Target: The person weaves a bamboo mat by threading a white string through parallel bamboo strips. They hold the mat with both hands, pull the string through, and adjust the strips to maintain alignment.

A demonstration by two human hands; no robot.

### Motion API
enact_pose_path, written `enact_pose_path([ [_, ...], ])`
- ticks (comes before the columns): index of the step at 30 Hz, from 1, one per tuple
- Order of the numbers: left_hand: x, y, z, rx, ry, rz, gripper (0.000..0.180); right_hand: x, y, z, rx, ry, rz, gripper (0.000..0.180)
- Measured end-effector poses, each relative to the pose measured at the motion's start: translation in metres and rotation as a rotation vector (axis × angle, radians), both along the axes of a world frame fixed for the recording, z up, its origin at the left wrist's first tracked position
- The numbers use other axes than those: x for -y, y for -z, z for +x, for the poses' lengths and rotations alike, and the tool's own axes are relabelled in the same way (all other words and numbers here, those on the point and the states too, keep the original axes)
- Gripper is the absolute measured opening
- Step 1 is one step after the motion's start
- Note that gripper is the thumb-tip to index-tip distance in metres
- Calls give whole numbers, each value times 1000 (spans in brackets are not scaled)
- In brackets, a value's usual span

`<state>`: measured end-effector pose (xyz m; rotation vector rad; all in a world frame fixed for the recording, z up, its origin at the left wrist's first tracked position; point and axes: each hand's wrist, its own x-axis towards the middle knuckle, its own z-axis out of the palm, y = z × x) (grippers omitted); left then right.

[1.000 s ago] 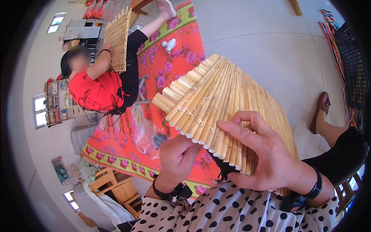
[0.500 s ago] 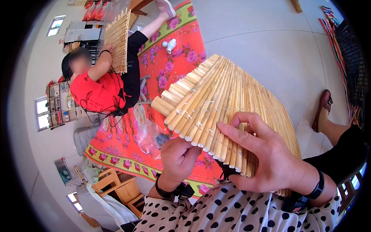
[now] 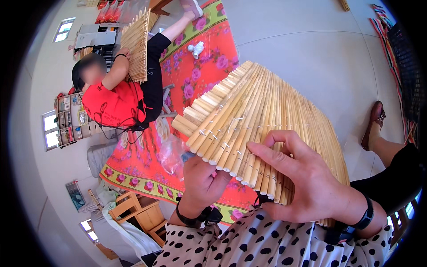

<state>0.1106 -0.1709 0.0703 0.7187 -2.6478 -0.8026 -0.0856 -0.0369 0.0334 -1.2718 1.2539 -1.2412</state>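
Item: one fan-shaped mat of straw-coloured reed sticks bound with white thread, centre of the frame, held above a red rose-patterned floor cloth with a yellow-green border. Its reeds ran lengthwise from cut ends at lower centre towards upper centre.

Relation: the mat lay up-frame from both hands, each touching it; the right hand lay over its face, the left hand at the lower-left cut ends.

Grip, right: spread wide, index fingertip on the reeds, thumb well apart. Grip, left: curled, fingers partly hidden; I could not tell whether it pinched the mat.
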Motion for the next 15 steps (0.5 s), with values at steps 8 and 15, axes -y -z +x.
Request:
enact_pose_path([
  [8,-11,-1,10,3,-254,294,20,1,-4,-2,-4,-20,24,86],
  [15,-9,2,14,-16,-179,175,7,0,-4,-1,-26,-15,20,84],
])
